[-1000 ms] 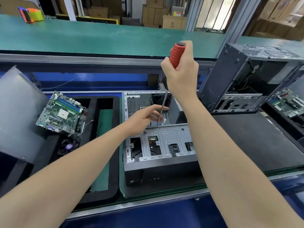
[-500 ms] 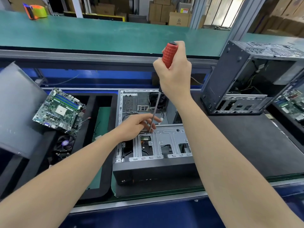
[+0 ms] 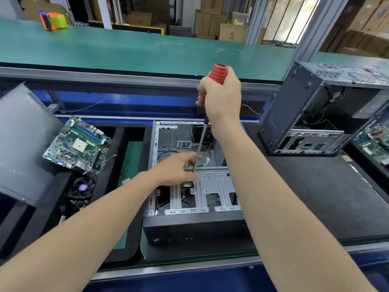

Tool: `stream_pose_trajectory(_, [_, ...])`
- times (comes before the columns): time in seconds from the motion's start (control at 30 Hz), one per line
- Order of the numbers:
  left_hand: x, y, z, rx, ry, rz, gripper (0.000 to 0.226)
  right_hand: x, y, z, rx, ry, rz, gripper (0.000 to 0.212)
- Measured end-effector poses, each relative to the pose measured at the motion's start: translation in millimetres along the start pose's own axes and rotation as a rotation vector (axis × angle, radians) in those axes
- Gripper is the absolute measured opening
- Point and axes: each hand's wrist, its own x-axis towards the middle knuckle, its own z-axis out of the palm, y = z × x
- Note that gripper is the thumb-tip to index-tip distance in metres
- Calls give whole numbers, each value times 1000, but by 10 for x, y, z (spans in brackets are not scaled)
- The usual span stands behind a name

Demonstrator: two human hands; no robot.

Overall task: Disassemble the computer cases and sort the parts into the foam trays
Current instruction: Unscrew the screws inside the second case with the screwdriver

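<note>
Standing nearly upright over the open computer case [image 3: 189, 225] at the worktop's [image 3: 315, 197] near edge, a red-handled screwdriver [image 3: 218, 74] is held by the right hand [image 3: 222, 101], grip clamped round the handle. Its tip is set on the drive cage [image 3: 219, 186]. The left hand [image 3: 175, 170] is held beside the tip, grip loosely apart; contact cannot be told. A motherboard [image 3: 77, 144] is propped on the foam tray [image 3: 119, 140] at the left.

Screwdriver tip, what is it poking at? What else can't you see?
- Head view: the screwdriver tip and any screw, too small and blurred among the fingers of the left hand.
- Head view: right motherboard, cut off by the picture's edge.
- Head view: computer case right half, covered by the right forearm.
</note>
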Motion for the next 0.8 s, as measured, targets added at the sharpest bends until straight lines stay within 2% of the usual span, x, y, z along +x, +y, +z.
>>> stream_pose_trajectory(0.03, [64, 6, 9, 140, -56, -66, 67, 5, -11, 47, 55, 47, 54, 17])
stream_pose_trajectory(0.1, [191, 49, 65, 337, -96, -154, 82, -17, -14, 145, 72, 193, 27, 29])
stream_pose_trajectory(0.17, [257, 105, 175, 448, -45, -172, 81, -48, -13, 204, 113, 280, -8, 41])
stream_pose_trajectory(0.3, [245, 42, 335, 599, 102, -110, 86, 39, 43, 185, 216, 236, 50, 47])
stream_pose_trajectory(0.37, [241, 16, 348, 583, 147, -91, 77, 85, 62, 160, 263, 104, 108, 43])
stream_pose_trajectory(0.57, [218, -7, 356, 600, 192, -57, 55, 183, 169, -3, 545, -499, 160, 40])
stream_pose_trajectory(0.7, [214, -30, 373, 551, 232, -43, 52, 286, 227, -94, 664, -712, 208, 33])
stream_pose_trajectory(0.8, [197, -26, 356, 502, 248, -40, 42, 319, 233, -116, 704, -864, 223, 28])
